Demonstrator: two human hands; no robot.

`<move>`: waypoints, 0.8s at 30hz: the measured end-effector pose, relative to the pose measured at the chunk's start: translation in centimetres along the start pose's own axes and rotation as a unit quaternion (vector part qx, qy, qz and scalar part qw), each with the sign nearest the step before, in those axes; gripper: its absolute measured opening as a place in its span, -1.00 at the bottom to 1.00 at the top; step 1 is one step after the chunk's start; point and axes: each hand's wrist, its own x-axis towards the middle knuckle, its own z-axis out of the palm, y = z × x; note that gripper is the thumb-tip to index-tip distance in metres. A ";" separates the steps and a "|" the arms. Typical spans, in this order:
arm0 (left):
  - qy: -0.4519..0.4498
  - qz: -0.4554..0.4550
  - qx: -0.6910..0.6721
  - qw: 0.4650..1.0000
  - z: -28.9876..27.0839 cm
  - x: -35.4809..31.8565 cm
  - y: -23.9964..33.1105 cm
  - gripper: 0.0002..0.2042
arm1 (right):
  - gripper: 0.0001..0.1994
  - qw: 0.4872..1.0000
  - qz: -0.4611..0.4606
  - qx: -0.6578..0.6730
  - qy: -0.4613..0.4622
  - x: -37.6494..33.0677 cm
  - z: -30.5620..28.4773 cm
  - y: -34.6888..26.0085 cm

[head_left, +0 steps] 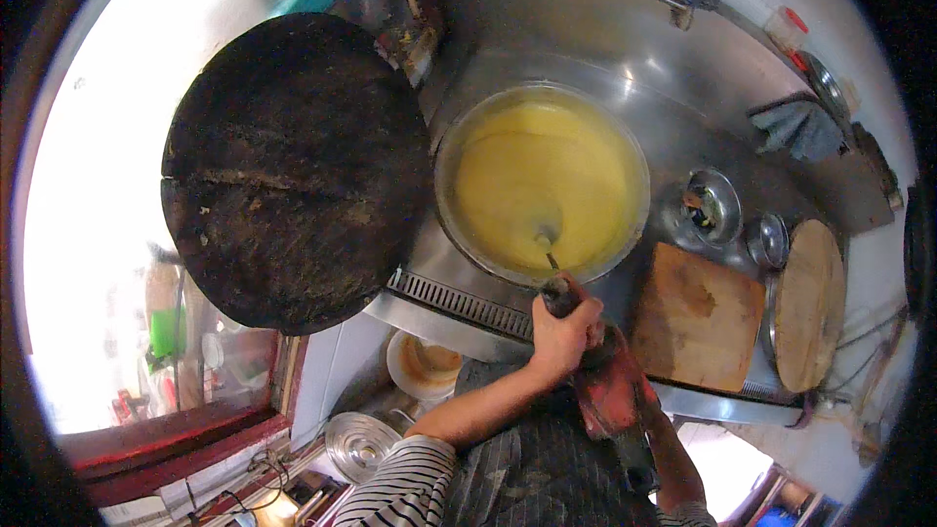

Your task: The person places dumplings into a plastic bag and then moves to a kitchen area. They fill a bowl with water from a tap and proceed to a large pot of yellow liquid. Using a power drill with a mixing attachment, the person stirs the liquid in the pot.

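Liquid [532, 176] in a basin [445, 190], a disc [298, 171] to its left, a board [698, 317] on the counter [625, 295] to its right

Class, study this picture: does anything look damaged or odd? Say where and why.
The dark round slab at left looks damaged: a crack-like line runs inward from its notched left edge. Unusual for a kitchen: the left hand holds a red power tool, its rod dipping into yellow mixture.

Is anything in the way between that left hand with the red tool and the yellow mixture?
Only the near rim of the metal bowl lies between the left hand and the yellow mixture; the thin rod of the red power tool reaches over it into the mixture. Nothing else visible blocks it.
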 end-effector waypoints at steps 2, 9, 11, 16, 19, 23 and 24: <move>-0.009 -0.003 -0.005 1.000 -0.4 0.1 0.0 -0.87 | -0.35 1.000 0.012 0.005 0.002 -0.7 0.0 0.1; 0.100 0.038 -0.029 0.994 -1.5 2.2 3.7 -0.88 | -0.35 1.000 0.006 0.009 0.003 1.2 -0.3 0.2; 0.065 0.088 -0.028 0.994 -2.9 3.4 3.1 -0.82 | -0.35 1.000 -0.005 0.005 0.002 3.0 -0.5 0.2; 0.050 0.088 -0.040 0.994 -2.5 4.2 1.9 -0.80 | -0.36 0.999 -0.017 -0.023 0.023 6.5 -1.2 -0.4; 0.048 0.073 -0.014 0.996 -0.4 3.0 1.0 -0.88 | -0.36 0.999 -0.019 -0.032 0.037 7.0 -1.6 -0.1; 0.000 0.035 0.026 0.999 0.2 1.3 -0.7 -0.87 | -0.37 1.000 -0.011 -0.013 0.024 3.4 -1.3 0.1; -0.013 0.021 0.005 1.000 0.4 1.1 -1.4 -0.86 | -0.37 1.000 -0.009 -0.011 0.028 2.7 -1.3 0.1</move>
